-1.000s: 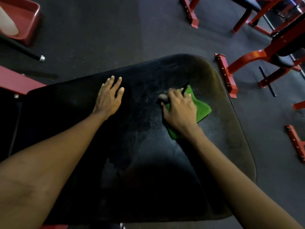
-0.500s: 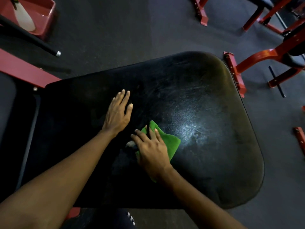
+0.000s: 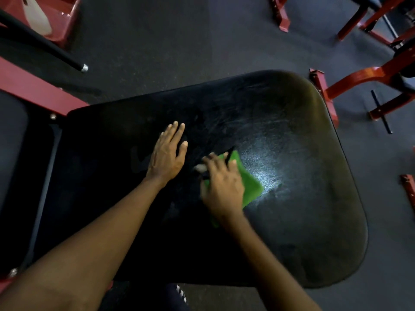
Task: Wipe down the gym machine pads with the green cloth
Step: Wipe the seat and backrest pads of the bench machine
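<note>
Scuffs and a pale sheen mark the broad black vinyl gym machine pad (image 3: 303,221), which has rounded corners and fills the middle of the view. The crumpled green cloth (image 3: 250,187) lies near the pad's centre, at the edge of the bright patch. The right hand (image 3: 224,189) lies on top of the cloth, its fingers (image 3: 233,163) spread and laid over the fabric, pressing it to the pad; a small pale blur beside the thumb cannot be made out. The left hand (image 3: 167,156) rests flat on the pad just beside it, fingers straight and close together, holding nothing. Red metal machine frames (image 3: 359,75) stand on the dark rubber floor (image 3: 179,41) around the pad.
</note>
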Action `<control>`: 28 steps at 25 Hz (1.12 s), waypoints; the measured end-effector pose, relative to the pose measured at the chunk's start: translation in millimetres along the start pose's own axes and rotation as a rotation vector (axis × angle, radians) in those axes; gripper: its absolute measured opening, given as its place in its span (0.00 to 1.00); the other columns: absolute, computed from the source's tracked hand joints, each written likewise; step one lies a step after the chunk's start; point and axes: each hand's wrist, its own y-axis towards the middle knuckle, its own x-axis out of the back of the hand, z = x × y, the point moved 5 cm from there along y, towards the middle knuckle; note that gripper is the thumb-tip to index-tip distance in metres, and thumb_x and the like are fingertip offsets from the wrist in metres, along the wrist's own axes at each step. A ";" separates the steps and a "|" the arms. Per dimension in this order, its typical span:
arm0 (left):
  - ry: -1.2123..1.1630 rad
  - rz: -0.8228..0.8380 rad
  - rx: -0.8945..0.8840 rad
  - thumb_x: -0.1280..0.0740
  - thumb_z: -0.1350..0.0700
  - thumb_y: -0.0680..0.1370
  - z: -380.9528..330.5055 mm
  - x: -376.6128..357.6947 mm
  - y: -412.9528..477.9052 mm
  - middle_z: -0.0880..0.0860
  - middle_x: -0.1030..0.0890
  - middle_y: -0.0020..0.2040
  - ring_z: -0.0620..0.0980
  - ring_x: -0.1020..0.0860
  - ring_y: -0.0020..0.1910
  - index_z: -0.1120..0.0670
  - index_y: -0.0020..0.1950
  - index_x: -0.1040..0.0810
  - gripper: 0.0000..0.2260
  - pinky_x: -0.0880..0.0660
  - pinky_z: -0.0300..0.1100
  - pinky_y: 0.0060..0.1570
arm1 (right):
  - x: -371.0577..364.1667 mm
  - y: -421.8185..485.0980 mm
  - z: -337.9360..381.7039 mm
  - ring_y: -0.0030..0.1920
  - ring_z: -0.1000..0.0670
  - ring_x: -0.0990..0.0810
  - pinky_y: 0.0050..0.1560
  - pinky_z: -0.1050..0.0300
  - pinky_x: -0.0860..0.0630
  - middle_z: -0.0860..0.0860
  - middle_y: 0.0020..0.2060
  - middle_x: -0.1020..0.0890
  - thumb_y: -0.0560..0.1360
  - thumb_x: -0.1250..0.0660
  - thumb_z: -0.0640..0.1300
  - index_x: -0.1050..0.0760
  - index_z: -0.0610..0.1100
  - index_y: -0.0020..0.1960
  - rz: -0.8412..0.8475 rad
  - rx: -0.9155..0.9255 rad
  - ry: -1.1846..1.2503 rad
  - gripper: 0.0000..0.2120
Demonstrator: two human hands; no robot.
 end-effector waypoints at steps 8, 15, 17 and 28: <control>-0.002 0.005 -0.002 0.47 0.49 0.83 -0.1 1.9 -1.0 0.55 0.40 0.81 0.52 0.44 0.80 0.54 0.81 0.39 0.25 0.49 0.47 0.79 | 4.6 18.5 -11.6 0.72 0.38 0.30 0.73 0.42 0.35 0.50 0.71 0.26 0.68 0.29 0.41 0.26 0.49 0.70 0.076 0.096 0.003 0.30; 0.016 0.019 0.002 0.45 0.51 0.85 1.5 1.3 -0.4 0.54 0.43 0.82 0.51 0.47 0.81 0.52 0.82 0.42 0.24 0.53 0.48 0.79 | 27.2 79.2 -56.2 0.72 0.39 0.32 0.75 0.39 0.41 0.51 0.73 0.29 0.76 0.35 0.60 0.30 0.51 0.72 -0.020 -0.142 -0.011 0.28; 0.027 0.026 -0.002 0.45 0.51 0.85 1.1 -0.1 -0.4 0.53 0.43 0.82 0.51 0.47 0.81 0.52 0.82 0.42 0.24 0.53 0.49 0.80 | 22.8 48.4 -40.8 0.77 0.37 0.40 0.76 0.37 0.48 0.50 0.78 0.38 0.75 0.38 0.67 0.40 0.50 0.78 0.008 -0.150 -0.015 0.38; -0.022 0.029 0.024 0.47 0.49 0.85 0.3 8.8 -14.5 0.55 0.43 0.81 0.51 0.47 0.81 0.56 0.81 0.42 0.25 0.52 0.47 0.79 | 11.2 29.4 -23.9 0.76 0.41 0.37 0.77 0.40 0.46 0.56 0.75 0.32 0.75 0.36 0.55 0.29 0.53 0.70 0.010 -0.015 -0.061 0.24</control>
